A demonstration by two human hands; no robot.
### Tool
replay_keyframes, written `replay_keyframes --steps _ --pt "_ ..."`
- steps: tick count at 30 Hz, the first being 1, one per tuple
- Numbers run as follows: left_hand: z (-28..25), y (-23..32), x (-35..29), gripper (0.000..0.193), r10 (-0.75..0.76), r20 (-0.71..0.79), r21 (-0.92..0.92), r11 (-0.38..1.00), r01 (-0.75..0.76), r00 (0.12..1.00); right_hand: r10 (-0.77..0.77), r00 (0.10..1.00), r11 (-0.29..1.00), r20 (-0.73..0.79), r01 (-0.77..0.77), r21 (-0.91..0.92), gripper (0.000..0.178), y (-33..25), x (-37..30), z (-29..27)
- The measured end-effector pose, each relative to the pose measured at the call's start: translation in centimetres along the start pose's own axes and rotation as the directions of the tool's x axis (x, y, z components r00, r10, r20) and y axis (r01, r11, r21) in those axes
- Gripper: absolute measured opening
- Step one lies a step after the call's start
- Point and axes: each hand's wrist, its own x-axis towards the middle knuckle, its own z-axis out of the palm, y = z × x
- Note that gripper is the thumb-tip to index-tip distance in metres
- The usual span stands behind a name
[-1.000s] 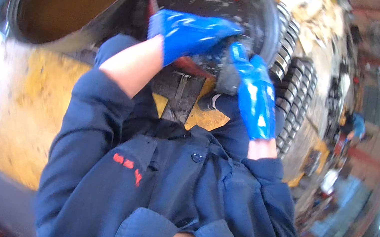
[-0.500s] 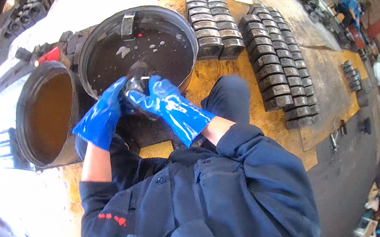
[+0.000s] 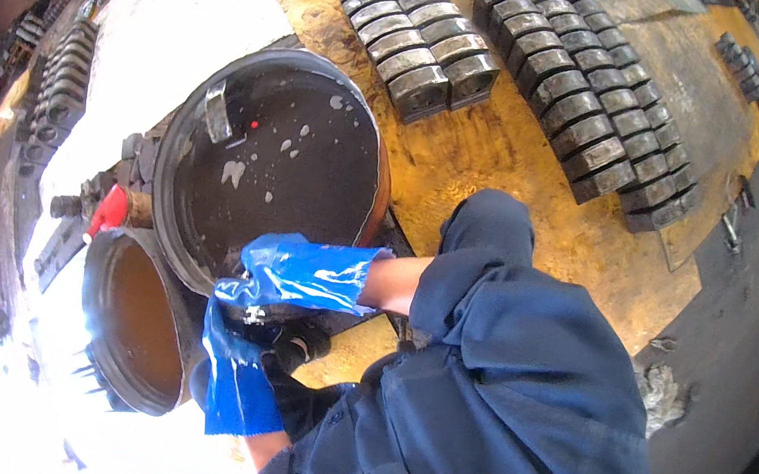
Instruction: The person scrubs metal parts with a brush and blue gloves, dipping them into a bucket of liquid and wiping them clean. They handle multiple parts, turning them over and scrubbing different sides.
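My right hand [image 3: 292,272], in a long blue glove, is curled at the near rim of a large round tub [image 3: 164,179] of dark liquid. Just below it and touching it is my left hand [image 3: 226,357], also gloved in blue, with its fingers closed. Between the two gloves shows only a small pale, metallic-looking bit [image 3: 255,315]; whatever else they grip is hidden by the gloves. A bent metal strip [image 3: 217,112] hangs over the tub's far left rim, and foam patches float on the liquid.
A second drum [image 3: 94,288] with brownish liquid stands at the left, near a red-covered object [image 3: 108,212]. Rows of curved metal blocks [image 3: 426,32] and further rows [image 3: 578,89] stand on yellow sheeting. My bent knee [image 3: 493,227] is right of the tub.
Both hands have come down and nearer to me, from over the tub to its near rim. The dark metal piece seen between them before is now mostly hidden. The view has shifted.
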Motion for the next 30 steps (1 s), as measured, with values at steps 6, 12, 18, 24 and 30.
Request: replay_keyframes --steps 6,12,18,24,30 --pt "9.8 4.1 -0.6 0.056 -0.063 0.019 -0.140 0.988 0.066 0.998 -0.059 0.972 0.941 -0.228 0.131 0.313 0.078 5.2 -1.7 -3.3" --pt "19.6 9.0 0.6 0.054 -0.220 -0.055 -0.203 0.957 0.205 0.974 -0.006 0.890 0.986 -0.457 0.081 0.144 0.073 4.2 -4.7 -10.2" --pt "29.8 8.0 3.3 0.056 -0.159 0.294 -0.082 0.978 0.191 0.943 -0.063 0.727 0.985 -0.684 -0.065 -0.160 0.065 7.0 -7.6 -18.6" --pt "36.8 3.5 8.4 0.063 0.364 0.413 0.821 0.248 -0.515 0.834 0.045 0.833 0.856 -0.552 -0.317 -0.409 0.063 15.4 -9.5 -25.9" --pt "37.1 -6.0 14.7 0.068 0.295 0.334 0.883 0.234 -0.407 0.895 0.348 0.849 0.669 -0.398 -0.523 -0.528 0.055 34.7 -10.0 -26.2"
